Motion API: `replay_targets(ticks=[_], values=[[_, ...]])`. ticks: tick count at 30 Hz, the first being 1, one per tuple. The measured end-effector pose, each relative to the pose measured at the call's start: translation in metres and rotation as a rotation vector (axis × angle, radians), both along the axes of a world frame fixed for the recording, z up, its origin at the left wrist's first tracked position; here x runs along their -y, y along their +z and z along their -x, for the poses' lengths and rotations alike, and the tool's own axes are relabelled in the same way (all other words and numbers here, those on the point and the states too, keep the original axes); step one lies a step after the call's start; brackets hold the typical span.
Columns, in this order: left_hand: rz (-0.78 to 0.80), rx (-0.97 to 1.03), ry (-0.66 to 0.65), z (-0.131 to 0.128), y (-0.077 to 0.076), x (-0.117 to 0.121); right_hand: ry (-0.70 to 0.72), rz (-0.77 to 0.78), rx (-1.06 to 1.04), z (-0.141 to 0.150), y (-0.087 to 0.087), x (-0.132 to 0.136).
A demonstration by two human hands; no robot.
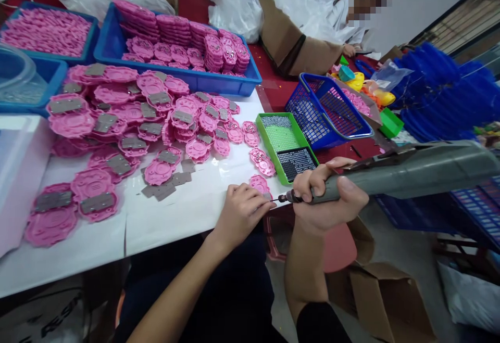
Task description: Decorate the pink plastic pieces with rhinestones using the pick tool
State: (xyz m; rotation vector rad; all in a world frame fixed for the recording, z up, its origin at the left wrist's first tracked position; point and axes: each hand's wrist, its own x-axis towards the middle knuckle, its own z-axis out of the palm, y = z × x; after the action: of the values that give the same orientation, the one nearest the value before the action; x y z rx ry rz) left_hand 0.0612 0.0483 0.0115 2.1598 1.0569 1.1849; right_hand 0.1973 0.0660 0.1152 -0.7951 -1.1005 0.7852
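My right hand (pixel 332 197) is wrapped around a grey-green electric screwdriver (pixel 422 168), whose thin bit points left. Close to the bit's tip, at the table's front edge, my left hand (pixel 244 207) has its fingers pressed together; what they pinch is hidden. A pink plastic piece (pixel 258 181) shows just behind those fingers, partly covered by them. Beyond lies another pink piece with small metal parts (pixel 262 162). A green tray (pixel 279 137) beside them holds small metal screws and a black perforated plate (pixel 297 162).
Pink casings with grey metal plates (pixel 105 122) are heaped on the white table (pixel 156 233). Loose grey plates (pixel 167 184) lie before them. Behind stand a blue bin (pixel 175 78) of stacked pink parts and a blue basket (pixel 328 114). Another person's hand (pixel 349 50) shows at the back.
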Motion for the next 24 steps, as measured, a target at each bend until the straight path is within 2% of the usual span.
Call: replay_targets(ticks=[12,24], values=[[-0.051,0.107,0.026,-0.001,-0.001,0.002,0.04,-0.003,-0.071,0.006,0.002,-0.001],[-0.053,0.083,0.106,0.0,0.001,0.002,0.058,-0.031,-0.058,0.011,-0.003,0.0]])
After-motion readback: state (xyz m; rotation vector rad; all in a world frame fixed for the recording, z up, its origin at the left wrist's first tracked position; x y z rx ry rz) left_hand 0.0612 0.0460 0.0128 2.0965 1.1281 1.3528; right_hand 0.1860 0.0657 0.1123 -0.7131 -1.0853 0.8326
